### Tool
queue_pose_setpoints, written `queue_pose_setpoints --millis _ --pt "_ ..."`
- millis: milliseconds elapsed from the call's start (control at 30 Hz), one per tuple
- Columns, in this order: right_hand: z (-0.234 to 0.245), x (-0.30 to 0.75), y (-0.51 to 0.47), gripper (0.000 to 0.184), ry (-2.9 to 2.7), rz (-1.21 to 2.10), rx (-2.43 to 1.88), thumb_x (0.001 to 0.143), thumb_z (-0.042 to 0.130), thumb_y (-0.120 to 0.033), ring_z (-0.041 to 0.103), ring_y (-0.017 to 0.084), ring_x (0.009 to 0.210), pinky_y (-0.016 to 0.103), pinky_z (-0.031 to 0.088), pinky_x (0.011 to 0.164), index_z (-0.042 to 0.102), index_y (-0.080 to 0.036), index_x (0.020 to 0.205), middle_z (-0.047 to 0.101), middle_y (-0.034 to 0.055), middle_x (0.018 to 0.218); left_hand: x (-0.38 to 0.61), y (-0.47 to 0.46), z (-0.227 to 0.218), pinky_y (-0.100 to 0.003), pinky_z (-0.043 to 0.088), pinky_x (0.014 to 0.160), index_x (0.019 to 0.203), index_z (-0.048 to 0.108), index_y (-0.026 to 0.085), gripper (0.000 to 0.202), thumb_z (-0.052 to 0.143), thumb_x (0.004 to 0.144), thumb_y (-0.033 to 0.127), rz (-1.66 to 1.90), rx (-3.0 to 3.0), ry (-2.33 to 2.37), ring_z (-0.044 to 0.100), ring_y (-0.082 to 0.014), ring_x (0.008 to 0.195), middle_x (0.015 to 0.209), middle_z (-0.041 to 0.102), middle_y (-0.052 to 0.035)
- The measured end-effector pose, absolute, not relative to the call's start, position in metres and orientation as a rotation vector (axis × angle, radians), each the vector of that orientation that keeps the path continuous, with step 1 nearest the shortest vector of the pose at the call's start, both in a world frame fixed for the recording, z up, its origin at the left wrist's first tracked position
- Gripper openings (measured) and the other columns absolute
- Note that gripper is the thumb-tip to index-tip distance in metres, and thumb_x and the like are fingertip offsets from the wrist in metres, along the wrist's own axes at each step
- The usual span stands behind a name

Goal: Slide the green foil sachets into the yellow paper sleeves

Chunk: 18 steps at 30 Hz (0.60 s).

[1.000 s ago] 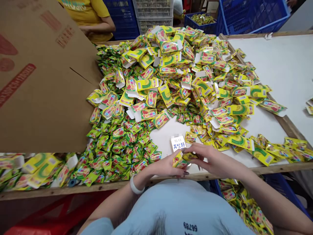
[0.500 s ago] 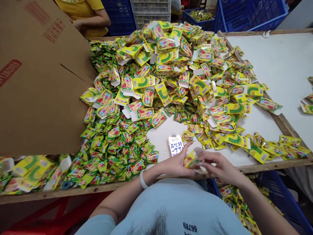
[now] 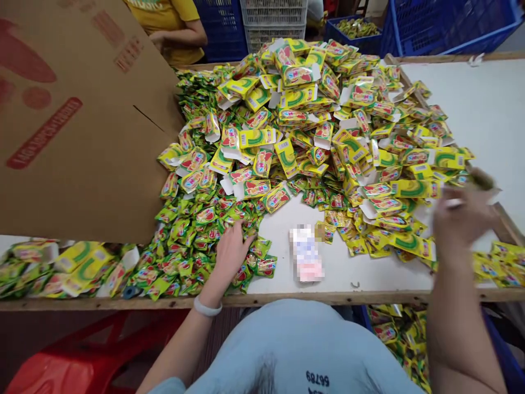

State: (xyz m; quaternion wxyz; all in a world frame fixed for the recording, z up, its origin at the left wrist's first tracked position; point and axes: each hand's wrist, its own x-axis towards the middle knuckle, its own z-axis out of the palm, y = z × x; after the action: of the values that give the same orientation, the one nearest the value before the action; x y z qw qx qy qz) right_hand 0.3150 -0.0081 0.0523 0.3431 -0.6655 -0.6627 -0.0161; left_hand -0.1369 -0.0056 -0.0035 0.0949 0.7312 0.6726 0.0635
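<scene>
At the left, my left hand (image 3: 232, 251) reaches onto a heap of green candy sachets (image 3: 180, 235), thumb spread from the fingers; nothing shows in its grasp. My right hand (image 3: 461, 219) is smeared by motion over the right side of the table. At its fingers is a blurred yellow-green candy box (image 3: 482, 179) with a white flap, which the hand appears to grip. Between the hands, a phone with a blurred screen (image 3: 307, 254) lies on the white tabletop (image 3: 270, 219). Yellow sachets (image 3: 361, 238) lie right of the phone.
A tall pile of small candy boxes (image 3: 295, 98) covers the table's middle. A large cardboard carton (image 3: 90, 131) stands at left. Below the wooden edge (image 3: 287, 298) sits a basket with several packs (image 3: 402, 334). Another person in yellow (image 3: 180, 33) is behind the carton; a red stool (image 3: 74, 355) is below.
My hands have parted from the box they held together. The left moved left onto the green sachets, the right far right. That first box is no longer between them, and the view has shifted slightly.
</scene>
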Motion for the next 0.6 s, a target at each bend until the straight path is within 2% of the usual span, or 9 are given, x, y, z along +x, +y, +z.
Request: queue_pose_setpoints --millis 33,100,133,200,267,300,400,500,600 --pt "0.038 0.286 -0.011 0.059 -1.689 -0.109 -1.806 0.101 0.02 -0.055 0.058 0.025 0.067 0.039 0.038 0.062 0.067 -0.02 0.097 0.063 0.0133 0.073 -0.136 -0.005 -0.005 -0.04 0.05 0.079 0.122 0.056 0.011 0.039 0.054 0.092 0.036 0.265 2.145 1.958 0.062 -0.0299 0.089 0.089 0.064 -0.0113" --pt "0.006 0.232 -0.019 0.045 -1.767 -0.075 -1.851 0.092 0.048 -0.061 0.057 0.024 0.069 0.034 0.037 0.058 0.064 -0.02 0.086 0.063 0.0104 0.071 -0.134 -0.003 -0.005 -0.039 0.051 0.078 0.107 0.063 0.015 0.025 0.055 0.091 0.033 0.487 2.089 1.888 0.06 -0.0257 0.084 0.084 0.06 -0.0069" --pt "-0.009 0.21 -0.023 0.041 -1.833 -0.037 -1.89 0.087 0.057 -0.059 0.058 0.026 0.075 0.033 0.038 0.058 0.063 -0.019 0.086 0.064 0.0114 0.077 -0.132 -0.001 -0.004 -0.039 0.051 0.079 0.098 0.065 0.017 0.02 0.056 0.09 0.033 0.628 2.049 1.85 0.06 -0.0244 0.085 0.086 0.059 -0.0066" --pt "-0.029 0.182 -0.03 0.036 -1.977 0.063 -2.048 0.085 0.065 -0.052 0.059 0.029 0.087 0.032 0.04 0.061 0.059 -0.017 0.09 0.064 0.0142 0.09 -0.124 0.002 -0.001 -0.036 0.053 0.078 0.084 0.065 0.018 0.017 0.058 0.088 0.033 0.918 1.909 1.748 0.059 -0.0234 0.094 0.097 0.058 -0.0084" --pt "-0.038 0.177 -0.034 0.029 -2.023 0.211 -2.116 0.085 0.067 -0.043 0.058 0.029 0.093 0.032 0.042 0.064 0.055 -0.018 0.091 0.062 0.0149 0.097 -0.11 0.003 0.002 -0.032 0.056 0.071 0.08 0.063 0.018 0.021 0.059 0.087 0.037 1.103 1.673 1.6 0.061 -0.0223 0.097 0.104 0.059 -0.0089" --pt "-0.037 0.179 -0.035 0.025 -1.983 0.3 -2.107 0.086 0.066 -0.04 0.059 0.028 0.091 0.031 0.042 0.063 0.054 -0.019 0.09 0.062 0.0131 0.096 -0.102 0.004 0.002 -0.03 0.056 0.065 0.08 0.062 0.018 0.025 0.058 0.088 0.041 1.134 1.538 1.514 0.063 -0.0213 0.092 0.102 0.061 -0.0083" --pt "-0.023 0.191 -0.035 0.024 -1.672 0.653 -1.911 0.087 0.061 -0.043 0.056 0.019 0.064 0.029 0.04 0.055 0.048 -0.022 0.088 0.058 0.0022 0.075 -0.075 0.005 0.002 -0.028 0.056 0.053 0.084 0.062 0.017 0.037 0.059 0.086 0.054 1.082 1.207 1.295 0.064 -0.0166 0.068 0.08 0.061 -0.0029" --pt "0.001 0.186 -0.035 0.035 -1.348 1.072 -1.482 0.083 0.064 -0.052 0.048 0.013 0.047 0.026 0.039 0.046 0.045 -0.024 0.092 0.055 -0.0046 0.066 -0.05 0.003 0.003 -0.03 0.058 0.053 0.076 0.061 0.016 0.046 0.065 0.078 0.062 1.006 1.071 1.142 0.061 -0.0139 0.06 0.07 0.057 0.0007" --pt "0.019 0.164 -0.031 0.034 -1.336 1.256 -1.225 0.08 0.07 -0.048 0.047 0.01 0.047 0.024 0.039 0.045 0.049 -0.023 0.089 0.054 -0.0054 0.065 -0.03 -0.004 0.007 -0.032 0.06 0.061 0.075 0.062 0.016 0.051 0.063 0.077 0.067 0.927 0.976 1.024 0.063 -0.0152 0.063 0.071 0.063 -0.0012"
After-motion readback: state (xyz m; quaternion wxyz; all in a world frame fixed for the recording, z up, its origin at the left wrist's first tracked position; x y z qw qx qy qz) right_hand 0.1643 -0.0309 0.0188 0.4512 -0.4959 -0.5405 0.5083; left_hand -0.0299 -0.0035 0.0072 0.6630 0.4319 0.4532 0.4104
